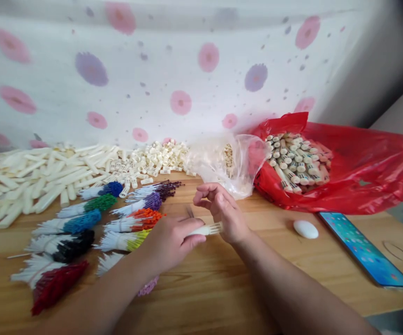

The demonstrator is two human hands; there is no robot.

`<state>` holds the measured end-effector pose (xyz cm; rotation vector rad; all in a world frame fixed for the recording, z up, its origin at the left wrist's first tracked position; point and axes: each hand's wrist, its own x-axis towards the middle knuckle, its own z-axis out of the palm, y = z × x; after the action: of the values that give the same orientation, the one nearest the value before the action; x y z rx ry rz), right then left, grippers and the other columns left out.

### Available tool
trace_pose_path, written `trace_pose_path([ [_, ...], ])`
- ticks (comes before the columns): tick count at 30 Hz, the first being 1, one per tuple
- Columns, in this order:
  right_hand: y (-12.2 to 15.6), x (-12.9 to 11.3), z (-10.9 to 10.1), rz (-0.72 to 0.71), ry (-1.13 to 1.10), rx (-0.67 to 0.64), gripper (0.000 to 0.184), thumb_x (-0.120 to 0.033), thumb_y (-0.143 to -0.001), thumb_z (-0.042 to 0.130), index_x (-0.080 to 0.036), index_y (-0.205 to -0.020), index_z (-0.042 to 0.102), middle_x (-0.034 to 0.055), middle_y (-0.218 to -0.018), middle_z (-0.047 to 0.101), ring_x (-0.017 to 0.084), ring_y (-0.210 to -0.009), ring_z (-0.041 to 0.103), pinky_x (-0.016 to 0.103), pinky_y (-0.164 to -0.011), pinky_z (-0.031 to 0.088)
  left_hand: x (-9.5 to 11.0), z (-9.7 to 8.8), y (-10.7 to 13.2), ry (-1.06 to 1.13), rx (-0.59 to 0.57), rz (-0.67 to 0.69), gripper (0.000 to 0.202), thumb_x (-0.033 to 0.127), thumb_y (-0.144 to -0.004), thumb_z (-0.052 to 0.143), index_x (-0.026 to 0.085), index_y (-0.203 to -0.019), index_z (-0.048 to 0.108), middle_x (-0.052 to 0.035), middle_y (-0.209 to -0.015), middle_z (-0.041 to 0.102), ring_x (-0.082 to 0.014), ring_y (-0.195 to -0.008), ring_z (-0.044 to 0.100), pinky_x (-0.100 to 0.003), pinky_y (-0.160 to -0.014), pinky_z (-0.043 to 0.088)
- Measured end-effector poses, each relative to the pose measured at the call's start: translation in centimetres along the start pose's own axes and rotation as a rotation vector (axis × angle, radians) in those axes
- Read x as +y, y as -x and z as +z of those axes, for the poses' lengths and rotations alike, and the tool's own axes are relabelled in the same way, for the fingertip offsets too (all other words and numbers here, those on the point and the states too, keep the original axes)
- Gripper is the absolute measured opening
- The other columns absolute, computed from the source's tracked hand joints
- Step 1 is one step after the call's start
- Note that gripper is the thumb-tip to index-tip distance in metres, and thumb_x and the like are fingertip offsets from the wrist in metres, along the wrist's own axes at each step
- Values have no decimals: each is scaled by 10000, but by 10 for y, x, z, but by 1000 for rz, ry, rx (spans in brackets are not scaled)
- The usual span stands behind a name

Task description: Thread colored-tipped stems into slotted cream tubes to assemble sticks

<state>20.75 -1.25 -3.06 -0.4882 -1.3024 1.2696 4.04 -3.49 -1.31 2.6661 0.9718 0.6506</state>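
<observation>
My left hand (173, 242) is closed around a white plastic tube (206, 230), pinching it between thumb and fingers. The tube lies roughly level, its slotted end pointing right. Beside that end is my right hand (224, 211), its fingers loosely curled and apart, with nothing visible in them. Whether the tube's tip touches the right palm, I cannot tell. Left of my hands lie bundles of thin white sticks with coloured ends, among them an orange bundle (145, 218), a yellow bundle (128, 240) and a pink bundle (148, 286) partly hidden by my left forearm.
Long white tubes (48, 174) and short slotted pieces (163, 157) are heaped along the back. A clear plastic bag (208, 165) stands beside a red bag (362, 163) holding filled tubes (297, 160). At right are a white oval object (305, 229) and a lit phone (365, 249).
</observation>
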Motion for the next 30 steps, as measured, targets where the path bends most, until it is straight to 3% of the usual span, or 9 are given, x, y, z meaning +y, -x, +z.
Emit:
trace_pose_path([
  [14,0,-2,0,8,-12,-54,374,-526,-878,472,-240,-1096,575,53,-982,587,199,-1004,546,417,-937,410,4,1,-1,33,2,21,181,273,-888,512,169,-829,648,-11,-691,631,-143,-650,577,-242,-596,399],
  [22,2,-6,1,-13,141,-72,334,-512,-886,470,-278,-1103,570,43,-1019,609,206,-1022,556,414,-952,416,2,5,1,-18,75,21,168,235,-879,506,186,-875,667,-27,-750,674,-148,-679,613,-243,-616,446],
  [30,3,-9,3,-22,125,-126,338,-490,-890,481,-256,-1115,577,49,-1031,610,204,-1035,555,412,-959,406,3,2,2,5,22,30,176,245,-886,496,185,-877,661,-27,-754,667,-157,-701,613,-254,-634,443],
])
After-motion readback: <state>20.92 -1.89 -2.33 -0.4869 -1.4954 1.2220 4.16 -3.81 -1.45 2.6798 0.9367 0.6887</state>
